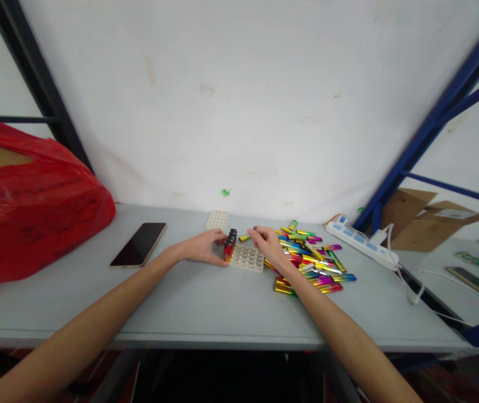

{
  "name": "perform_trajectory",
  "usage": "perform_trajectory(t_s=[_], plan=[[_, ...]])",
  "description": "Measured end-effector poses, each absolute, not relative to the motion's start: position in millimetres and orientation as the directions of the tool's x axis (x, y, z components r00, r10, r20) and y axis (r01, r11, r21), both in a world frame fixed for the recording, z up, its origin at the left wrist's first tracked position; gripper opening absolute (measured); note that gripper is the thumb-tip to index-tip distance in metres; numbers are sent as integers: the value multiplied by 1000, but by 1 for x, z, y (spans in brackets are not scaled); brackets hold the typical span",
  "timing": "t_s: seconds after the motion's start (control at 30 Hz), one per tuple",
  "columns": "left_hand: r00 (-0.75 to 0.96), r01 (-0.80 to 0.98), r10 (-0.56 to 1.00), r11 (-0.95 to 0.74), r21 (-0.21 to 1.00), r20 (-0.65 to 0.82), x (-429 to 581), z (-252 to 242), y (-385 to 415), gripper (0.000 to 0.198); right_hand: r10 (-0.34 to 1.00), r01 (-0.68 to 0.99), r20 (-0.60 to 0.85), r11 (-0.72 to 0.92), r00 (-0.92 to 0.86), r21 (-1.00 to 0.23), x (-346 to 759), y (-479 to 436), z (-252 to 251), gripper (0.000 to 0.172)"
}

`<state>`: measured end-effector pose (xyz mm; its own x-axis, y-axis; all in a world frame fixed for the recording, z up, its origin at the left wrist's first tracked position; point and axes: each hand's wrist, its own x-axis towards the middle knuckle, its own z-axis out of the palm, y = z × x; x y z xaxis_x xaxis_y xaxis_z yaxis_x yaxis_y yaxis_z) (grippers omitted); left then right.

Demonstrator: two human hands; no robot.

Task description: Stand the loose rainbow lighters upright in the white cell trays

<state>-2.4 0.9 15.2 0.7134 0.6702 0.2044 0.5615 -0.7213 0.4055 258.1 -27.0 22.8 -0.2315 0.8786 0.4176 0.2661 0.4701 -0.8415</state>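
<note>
Lighters (230, 247) lining tray's (249, 260) left edge, left hand (203, 246) kinda clamping them, right hand (267, 243) pinching yellow lighter (244, 238) near far edge

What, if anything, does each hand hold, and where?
The right hand pinches a yellow lighter, seemingly near its dark end. The left hand spans the upright row of lighters; its hold is unclear.

Bright, even light washes the white wall (239, 112) at twelve o'clock — the dark space under the table (239, 372), at six, sinks nearly to black. Metallic pieces (302, 258) glint at four o'clock. Wide-angle distortion stretches the red bag (50, 207) at nine — and fine detail is soft.
</note>
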Motion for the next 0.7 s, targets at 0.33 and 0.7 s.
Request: perform_trajectory(t_s=[0.33,0.7], plan=[[718,555,669,-715,425,189,-5,12,4,66,852,406,471,522,-227,-750,254,-26,17,45],[720,555,668,-718,421,191,-4,13,3,65,742,493,550,668,-383,-558,257,-24,17,46]])
